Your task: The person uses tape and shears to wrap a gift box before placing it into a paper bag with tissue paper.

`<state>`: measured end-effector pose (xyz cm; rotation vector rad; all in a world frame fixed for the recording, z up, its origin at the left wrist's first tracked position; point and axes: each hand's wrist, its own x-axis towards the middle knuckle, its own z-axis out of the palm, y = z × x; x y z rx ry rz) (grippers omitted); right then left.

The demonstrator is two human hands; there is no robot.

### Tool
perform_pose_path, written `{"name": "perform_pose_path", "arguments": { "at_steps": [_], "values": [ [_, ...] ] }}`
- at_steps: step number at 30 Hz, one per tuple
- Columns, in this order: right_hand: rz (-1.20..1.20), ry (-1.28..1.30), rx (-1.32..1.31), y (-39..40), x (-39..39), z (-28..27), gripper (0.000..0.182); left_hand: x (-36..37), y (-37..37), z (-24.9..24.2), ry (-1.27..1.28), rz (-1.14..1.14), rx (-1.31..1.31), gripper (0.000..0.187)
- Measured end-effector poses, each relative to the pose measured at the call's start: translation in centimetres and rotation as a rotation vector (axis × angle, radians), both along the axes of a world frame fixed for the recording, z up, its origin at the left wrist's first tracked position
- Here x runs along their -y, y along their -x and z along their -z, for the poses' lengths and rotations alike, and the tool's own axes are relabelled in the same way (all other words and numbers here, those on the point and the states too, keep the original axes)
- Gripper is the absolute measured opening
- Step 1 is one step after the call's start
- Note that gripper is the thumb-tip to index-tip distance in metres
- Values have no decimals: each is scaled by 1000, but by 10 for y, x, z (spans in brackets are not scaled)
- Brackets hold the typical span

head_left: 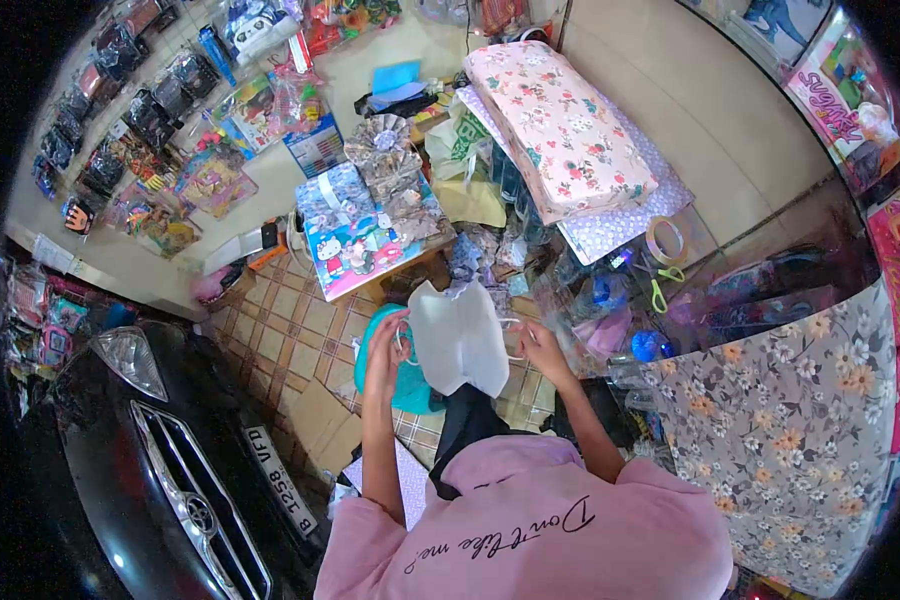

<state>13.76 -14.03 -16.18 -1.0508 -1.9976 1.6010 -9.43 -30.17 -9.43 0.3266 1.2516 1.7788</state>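
Note:
A white paper bag hangs in front of me over my lap, its mouth spread and its pale inside showing. My left hand is closed on the bag's left cord handle. Across from it, my right hand is closed on the right cord handle. A teal plastic bag lies on the floor behind the left handle. Just beyond the paper bag, crumpled patterned wrapping paper lies in a heap. Whatever the bag may contain cannot be made out.
A low table with a cartoon top carries wrapped parcels. Pink floral wrapping covers a large bundle at the back right. Green-handled scissors and a tape roll lie nearby. A black car stands at left.

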Motion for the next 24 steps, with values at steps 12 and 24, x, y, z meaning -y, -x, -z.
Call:
{"name": "perform_pose_path", "arguments": {
  "at_steps": [12,24],
  "values": [
    [-79,14,-32,9,28,31,27,6,2,22,99,-101,-10,33],
    [193,-12,210,-67,-20,49,23,-2,-21,109,402,229,-146,31]
  ]
}}
